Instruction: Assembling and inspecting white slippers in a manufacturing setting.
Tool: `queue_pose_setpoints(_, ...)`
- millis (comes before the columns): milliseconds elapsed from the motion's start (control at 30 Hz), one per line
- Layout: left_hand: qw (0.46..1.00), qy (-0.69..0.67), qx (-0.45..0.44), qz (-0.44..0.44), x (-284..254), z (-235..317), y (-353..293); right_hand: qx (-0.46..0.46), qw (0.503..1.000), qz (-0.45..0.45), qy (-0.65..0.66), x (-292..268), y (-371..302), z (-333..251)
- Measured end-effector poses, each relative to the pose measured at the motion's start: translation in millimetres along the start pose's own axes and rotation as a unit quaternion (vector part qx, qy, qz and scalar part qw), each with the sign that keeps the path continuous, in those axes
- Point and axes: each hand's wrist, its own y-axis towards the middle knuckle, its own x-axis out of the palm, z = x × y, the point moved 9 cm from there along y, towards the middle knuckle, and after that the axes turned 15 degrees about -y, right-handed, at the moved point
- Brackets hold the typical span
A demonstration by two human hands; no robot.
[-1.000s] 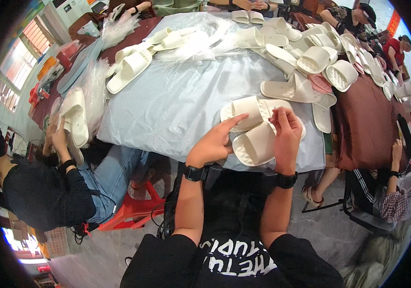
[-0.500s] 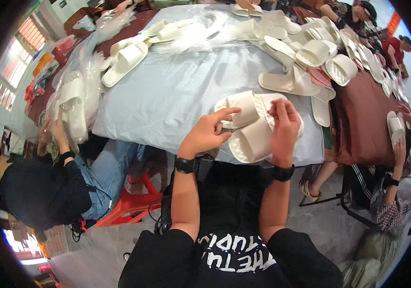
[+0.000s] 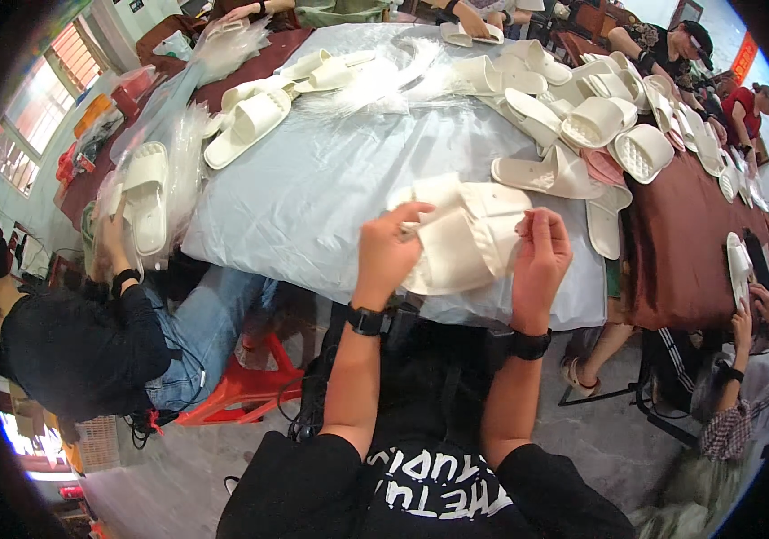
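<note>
A pair of cream slippers [image 3: 458, 250] is in front of me at the table's near edge, slightly tilted and blurred. My left hand [image 3: 389, 251] closes on the left end of the near slipper, its index finger stretched over the strap. At the slippers' right end, my right hand [image 3: 544, 260] is closed in a pinch, thumb against fingertips. Whatever sits in that pinch is too small to make out. Just beyond lies another cream slipper [image 3: 541, 175], sole partly showing. One more slipper [image 3: 606, 229] rests to the right of my right hand.
Slippers are heaped [image 3: 600, 117] at the far right. Clear plastic bags [image 3: 393, 81] lie on the grey table cover [image 3: 312, 198]. More slippers [image 3: 250, 126] stand far left. At left, a co-worker in black [image 3: 88, 350] handles a bagged slipper [image 3: 146, 198]. A red stool [image 3: 241, 386] stands below.
My left hand has gone from spread fingers above the slippers to a grip on the near one. The pair has turned and tilted. My right hand has moved slightly right and nearer.
</note>
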Motion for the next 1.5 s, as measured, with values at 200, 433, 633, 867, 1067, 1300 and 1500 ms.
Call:
queue_pose_setpoints(200,0.926,0.093,0.114,0.348,-132,1,-24,0.002,0.999,0.037,0.018,-27,10,0)
queue_pose_setpoints(433,0.865,0.209,-0.035,0.454,-225,-39,-67,0.015,1.0,0.018,-0.006,-32,14,10)
queue_pose_setpoints(633,0.856,0.313,-0.067,0.407,-228,13,-70,0.033,0.995,0.019,-0.097,-23,15,18)
queue_pose_setpoints(867,0.942,-0.116,0.064,0.308,-161,58,-37,0.075,0.974,0.06,-0.203,-57,35,29)
queue_pose_setpoints(1067,0.961,-0.215,0.03,0.17,-64,39,-8,0.034,0.96,0.081,-0.265,-80,92,28)
queue_pose_setpoints(1300,0.981,-0.125,-0.102,0.109,-5,-26,1,0.111,0.93,0.077,-0.342,-99,84,57)
queue_pose_setpoints(1500,0.975,-0.177,-0.104,0.083,-1,-28,2,0.096,0.961,0.069,-0.252,-99,47,60)
